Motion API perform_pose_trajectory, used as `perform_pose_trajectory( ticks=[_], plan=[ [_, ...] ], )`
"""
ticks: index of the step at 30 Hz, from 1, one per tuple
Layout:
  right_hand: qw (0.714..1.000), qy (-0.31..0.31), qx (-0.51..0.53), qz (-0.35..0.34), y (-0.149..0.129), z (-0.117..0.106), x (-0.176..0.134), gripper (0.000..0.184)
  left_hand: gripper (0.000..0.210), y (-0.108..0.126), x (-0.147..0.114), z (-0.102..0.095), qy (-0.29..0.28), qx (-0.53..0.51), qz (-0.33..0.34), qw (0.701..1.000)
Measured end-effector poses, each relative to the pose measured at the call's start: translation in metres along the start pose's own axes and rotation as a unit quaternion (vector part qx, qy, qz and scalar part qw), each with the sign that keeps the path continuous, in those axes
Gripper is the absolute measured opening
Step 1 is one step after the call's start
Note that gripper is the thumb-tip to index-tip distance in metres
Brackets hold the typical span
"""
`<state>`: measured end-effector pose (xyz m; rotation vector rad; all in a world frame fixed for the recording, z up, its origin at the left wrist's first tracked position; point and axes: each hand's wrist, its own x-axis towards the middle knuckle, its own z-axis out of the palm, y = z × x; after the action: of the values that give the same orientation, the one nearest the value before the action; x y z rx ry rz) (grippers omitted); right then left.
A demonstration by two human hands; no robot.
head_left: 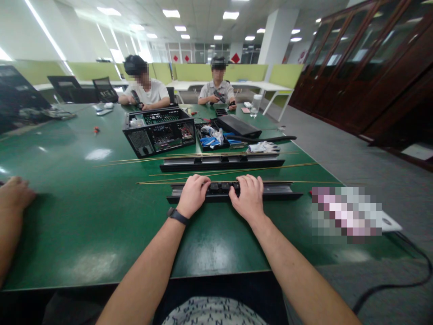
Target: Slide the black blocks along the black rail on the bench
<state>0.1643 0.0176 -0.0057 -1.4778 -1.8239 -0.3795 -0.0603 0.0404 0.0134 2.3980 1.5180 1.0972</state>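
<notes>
Left hand (193,194) and right hand (249,195) grip the near channel rail (219,198) at its black blocks' (225,186) nine and three o'clock — seemingly bracing them between.

Lit ceiling panels (231,15), green partitions (189,72), dark cabinets (338,67)

Glossy green table (84,225) — on it, two black rails (284,197), an open computer case (157,142), a clear cup (255,107).

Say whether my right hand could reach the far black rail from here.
Probably yes: the right hand is at the near rail, and only thin rods seem to lie between that and the far rail, so the way looks free.
</notes>
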Motion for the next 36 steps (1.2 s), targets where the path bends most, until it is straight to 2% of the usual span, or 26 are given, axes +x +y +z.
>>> perform_pose_trajectory(
  ticks=[10,17,25,33,36],
  plan=[
    [1.0,0.005,0.002,-0.002,0.001,0.001,-0.002,0.034,0.019,-0.012,-0.012,-0.015,0.014,0.021,-0.018,1.0],
    [1.0,0.001,0.003,0.004,-0.001,-0.001,0.0,0.035,0.019,0.0,-0.004,-0.003,0.008,0.01,0.001,1.0],
    [1.0,0.001,0.003,0.002,0.001,-0.001,-0.001,0.034,0.016,-0.01,-0.013,-0.014,0.03,0.022,-0.026,0.999],
    [1.0,-0.001,0.001,0.004,0.001,0.0,-0.001,0.034,0.018,-0.001,-0.004,0.0,0.013,0.008,-0.007,1.0],
    [1.0,0.0,0.004,0.002,0.002,0.001,-0.002,0.034,0.017,0.001,-0.007,-0.001,0.013,0.008,-0.004,1.0]
  ],
)
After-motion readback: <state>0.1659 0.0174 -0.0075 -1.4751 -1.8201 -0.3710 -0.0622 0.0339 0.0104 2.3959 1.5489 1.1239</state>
